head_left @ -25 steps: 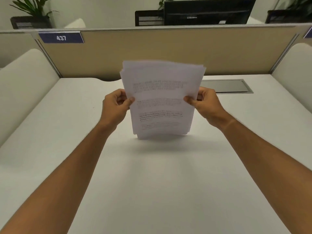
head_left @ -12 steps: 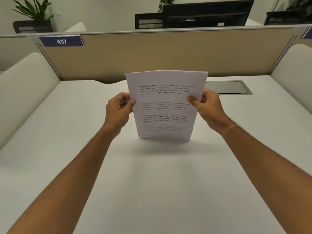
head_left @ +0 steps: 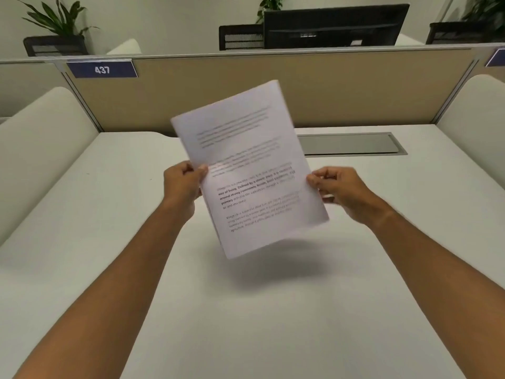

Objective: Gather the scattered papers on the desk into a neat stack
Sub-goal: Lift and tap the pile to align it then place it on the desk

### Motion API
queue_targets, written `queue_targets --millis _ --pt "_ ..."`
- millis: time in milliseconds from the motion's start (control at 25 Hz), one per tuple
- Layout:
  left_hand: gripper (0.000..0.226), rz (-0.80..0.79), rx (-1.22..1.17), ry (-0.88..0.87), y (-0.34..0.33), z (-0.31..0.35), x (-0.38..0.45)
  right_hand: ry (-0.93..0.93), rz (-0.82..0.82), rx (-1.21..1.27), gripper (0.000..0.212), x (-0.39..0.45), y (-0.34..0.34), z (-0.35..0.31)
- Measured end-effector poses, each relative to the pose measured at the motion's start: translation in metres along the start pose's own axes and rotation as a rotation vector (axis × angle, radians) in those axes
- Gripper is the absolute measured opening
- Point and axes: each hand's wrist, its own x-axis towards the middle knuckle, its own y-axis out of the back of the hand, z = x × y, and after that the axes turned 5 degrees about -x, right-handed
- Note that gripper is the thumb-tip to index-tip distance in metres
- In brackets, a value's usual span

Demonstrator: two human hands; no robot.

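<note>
Two hands, one stack of papers

Both hands are up over the white desk (head_left: pixel 273 324): my left hand (head_left: pixel 183 187) pinches the papers (head_left: pixel 250 170) at their left edge, my right hand (head_left: pixel 338 190) at their right. They hang tilted above the desk. Beyond lie a grey cable flap (head_left: pixel 352 144), a tan partition (head_left: pixel 355 86), a dark monitor (head_left: pixel 336 26).
</note>
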Motion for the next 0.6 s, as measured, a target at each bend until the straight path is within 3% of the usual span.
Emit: queue_targets --millis 120,280,440,600 --pt "0.017 0.168 -0.263 0.192 0.006 -0.016 -0.006 -0.196 -0.121 0.179 0.037 -0.016 -0.002 0.019" --pt "0.015 0.217 -0.445 0.268 -0.002 -0.04 -0.022 -0.141 0.001 0.35 0.032 -0.015 -0.031 0.026" --pt "0.016 0.078 -0.453 0.261 -0.003 -0.05 -0.033 -0.091 0.136 0.309 0.021 -0.006 -0.035 0.02" --pt "0.021 -0.154 -0.292 0.191 0.036 -0.035 -0.013 -0.017 0.104 0.166 0.018 -0.005 -0.001 0.011"
